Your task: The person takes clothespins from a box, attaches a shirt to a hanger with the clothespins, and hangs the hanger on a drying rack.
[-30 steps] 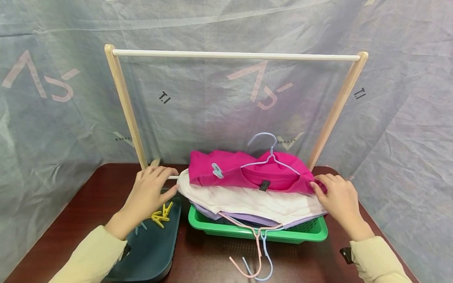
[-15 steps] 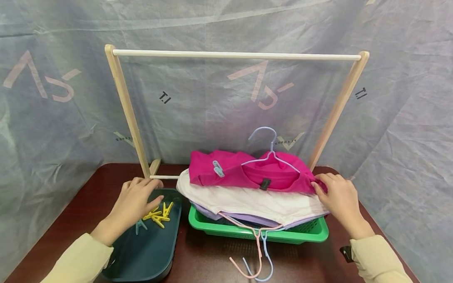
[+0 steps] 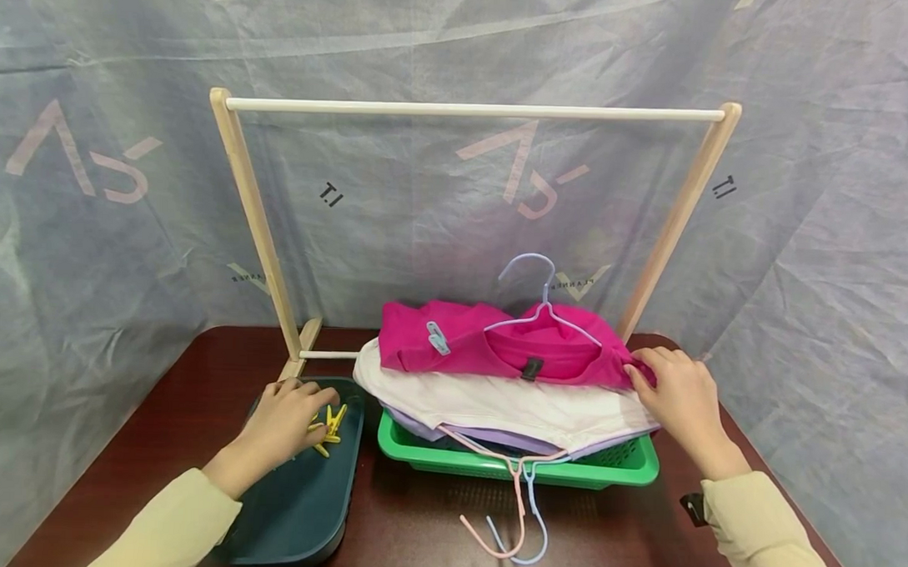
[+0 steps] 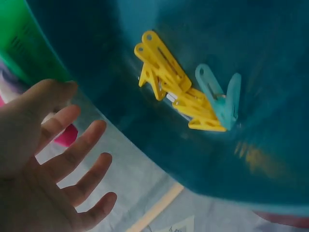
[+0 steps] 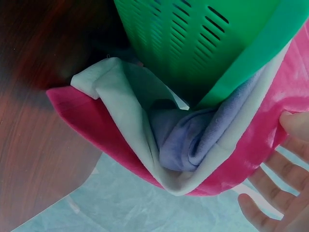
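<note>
My right hand (image 3: 678, 400) pinches the right shoulder of a magenta shirt (image 3: 460, 317), its thumb showing on the cloth in the right wrist view. A pale blue hanger (image 3: 547, 297) sits in the shirt's neckline, hook up. On the shirt's left shoulder is a light blue clothespin (image 3: 437, 339). My left hand (image 3: 287, 419) hovers over a dark tray (image 3: 288, 520), fingers spread and holding nothing. Several yellow clothespins (image 4: 164, 63) and a teal clothespin (image 4: 232, 99) lie in that tray.
Beneath the magenta shirt, a white garment (image 3: 495, 402) and a purple one (image 4: 9, 77) lie over a green basket (image 3: 433, 462). A pink hanger hook (image 3: 521, 507) and a blue hanger hook (image 3: 542, 528) stick out in front. Behind stands a wooden rack with a white bar (image 3: 467, 111).
My left hand has left the garments' left edge and moved down and left over the tray. The hanger's hook has risen slightly. My right hand stays on the magenta shirt.
</note>
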Demonstrator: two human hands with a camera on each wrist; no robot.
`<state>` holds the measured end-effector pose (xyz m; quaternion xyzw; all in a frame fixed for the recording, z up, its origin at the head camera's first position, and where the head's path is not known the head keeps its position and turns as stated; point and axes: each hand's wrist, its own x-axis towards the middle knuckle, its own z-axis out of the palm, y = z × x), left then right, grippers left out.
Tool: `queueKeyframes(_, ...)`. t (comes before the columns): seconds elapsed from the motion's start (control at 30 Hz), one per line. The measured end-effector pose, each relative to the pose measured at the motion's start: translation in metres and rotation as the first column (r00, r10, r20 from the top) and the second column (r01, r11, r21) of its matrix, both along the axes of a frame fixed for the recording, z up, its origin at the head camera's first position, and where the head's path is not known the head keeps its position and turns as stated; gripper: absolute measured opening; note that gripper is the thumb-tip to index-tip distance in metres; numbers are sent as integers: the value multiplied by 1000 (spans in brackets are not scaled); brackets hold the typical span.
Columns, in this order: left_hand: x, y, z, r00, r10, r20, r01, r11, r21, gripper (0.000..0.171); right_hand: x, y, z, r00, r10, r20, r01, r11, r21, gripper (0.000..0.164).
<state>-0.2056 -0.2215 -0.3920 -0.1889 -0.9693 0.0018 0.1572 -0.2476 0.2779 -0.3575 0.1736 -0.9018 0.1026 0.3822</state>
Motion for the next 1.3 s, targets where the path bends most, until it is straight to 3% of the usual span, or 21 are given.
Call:
queueKeyframes(0.33,-3,9,-18,998,-11,54,16,995,-94,43,0,0,0,1000,-1,4,1,1000,-3,16)
queueKeyframes(0.77,-3,13,-28,996,24,86,-7,980,-197,41,3,-1,-1,1000,-7,23,7,1000,-2,16)
queueKeyframes(1.3,-7,13,-42,997,30,78,-11,971,-240,34,4,-1,1,1000,-12,21,12,1000,2,16)
